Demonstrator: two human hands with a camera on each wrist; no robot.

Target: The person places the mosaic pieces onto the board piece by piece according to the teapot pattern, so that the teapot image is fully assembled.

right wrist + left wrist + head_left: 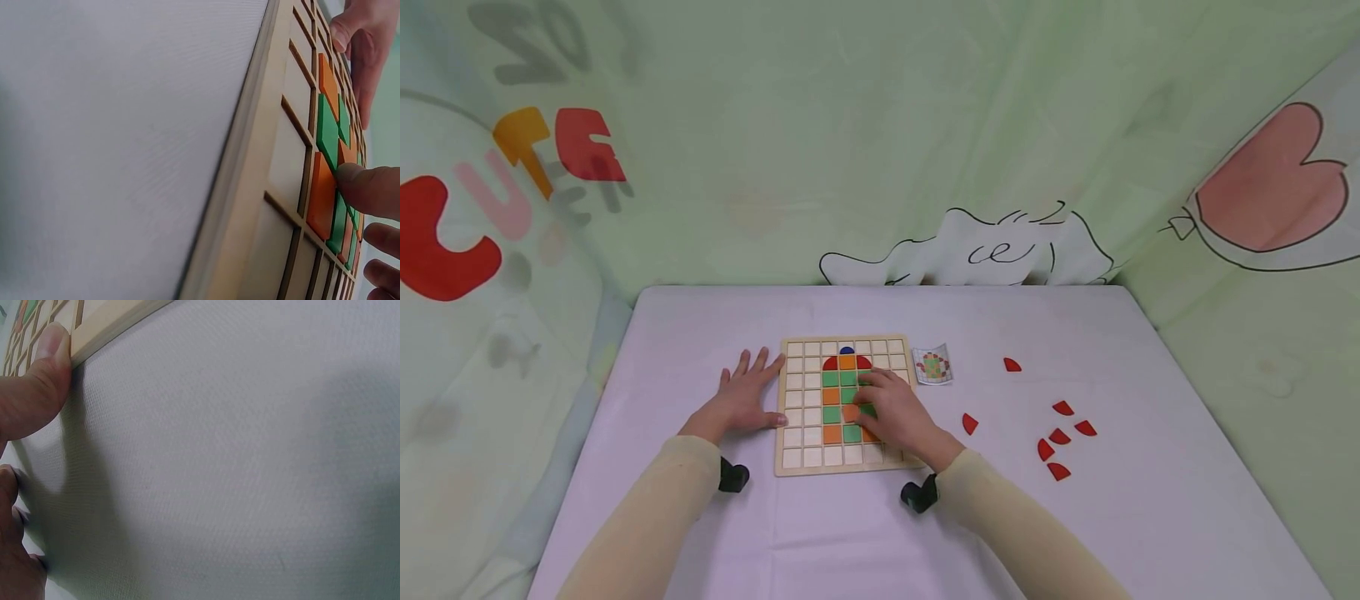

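Observation:
A wooden grid board (792, 458) lies on the table, with orange and green square tiles set in its middle columns. Two red quarter-round pieces (830, 364) flank an orange tile (847, 362) near the top, below a blue piece (847, 350). My left hand (743, 402) lies spread at the board's left edge, its thumb (53, 347) resting on the rim. Over the tiles is my right hand (898, 410), its thumb (369, 190) touching the tiles beside an orange tile (322, 197). The right hand covers part of the pattern.
A small picture card (932, 365) lies just right of the board. Several loose red quarter-round pieces (1060, 436) are scattered on the right side of the table, one (970, 423) closer to the right hand. Cloth walls (880, 167) stand behind and beside the table.

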